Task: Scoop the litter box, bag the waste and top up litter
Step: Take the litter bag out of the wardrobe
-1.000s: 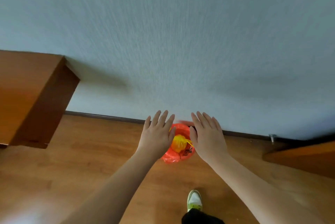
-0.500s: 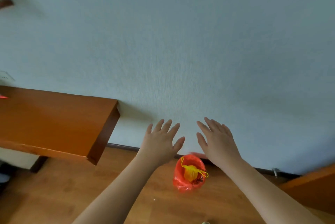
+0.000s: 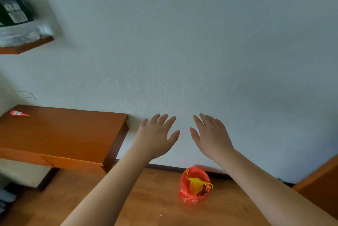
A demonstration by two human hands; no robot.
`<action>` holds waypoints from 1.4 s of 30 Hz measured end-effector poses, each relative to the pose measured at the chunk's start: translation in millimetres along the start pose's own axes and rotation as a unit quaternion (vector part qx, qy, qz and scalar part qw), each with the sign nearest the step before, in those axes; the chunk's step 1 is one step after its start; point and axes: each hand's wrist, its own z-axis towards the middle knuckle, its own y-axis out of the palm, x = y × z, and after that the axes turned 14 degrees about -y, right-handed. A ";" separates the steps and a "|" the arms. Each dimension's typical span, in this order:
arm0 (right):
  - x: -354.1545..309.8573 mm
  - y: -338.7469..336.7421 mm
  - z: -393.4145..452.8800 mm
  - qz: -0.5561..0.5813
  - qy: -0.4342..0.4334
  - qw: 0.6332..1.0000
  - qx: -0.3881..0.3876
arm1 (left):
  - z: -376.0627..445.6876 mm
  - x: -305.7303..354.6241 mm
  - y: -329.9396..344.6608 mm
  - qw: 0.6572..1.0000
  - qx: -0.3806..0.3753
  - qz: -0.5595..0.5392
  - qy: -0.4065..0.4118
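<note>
Now, hands: the left hand [image 3: 157,137] and the right hand [image 3: 210,135] were both raised in front of the wall [image 3: 201,51], palms away, fingers spread, holding nothing.
Bin: the small bin lined with an orange bag [image 3: 194,187] sat on the wooden floor [image 3: 146,203] right at the baseboard, below and between the forearms, well apart from both hands.
Waste: the tied yellow bag [image 3: 196,184] lay inside the orange liner, its thin handle loop draped over the near-right rim.
Pointing: the bin stood with its long axis roughly upright, mouth opening upward and, as seen from here, leaning a little to the left; the yellow loop trailed toward the right.
Risk one: the liner looked crumpled and slack, so a careless foot or reach could likely tip the bin and spill it.
Risk two: that loop hanging out could probably snag and drag the yellow bag out.
Risk three: no litter box or litter was in view, so the top-up could get skipped.
Side furniture: a wooden desk [image 3: 60,134] stood to the left.
</note>
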 end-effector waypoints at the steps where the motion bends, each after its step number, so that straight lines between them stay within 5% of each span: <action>1: -2.0 -3.5 0.5 -0.003 -0.002 1.000 0.003 | -0.7 -1.3 -3.8 1.000 0.005 -0.002 -0.001; 11: -21.2 -14.9 -13.8 -0.009 0.009 1.000 0.002 | -11.4 -4.1 -14.0 1.000 0.007 -0.006 0.012; 21: -15.3 -12.3 -88.9 -0.010 0.108 0.994 -0.023 | -39.9 37.7 0.8 0.995 0.004 -0.021 0.100; 42: 33.2 -46.4 -366.6 0.025 0.381 0.924 -0.011 | -180.9 259.2 -20.3 0.927 -0.039 -0.052 0.368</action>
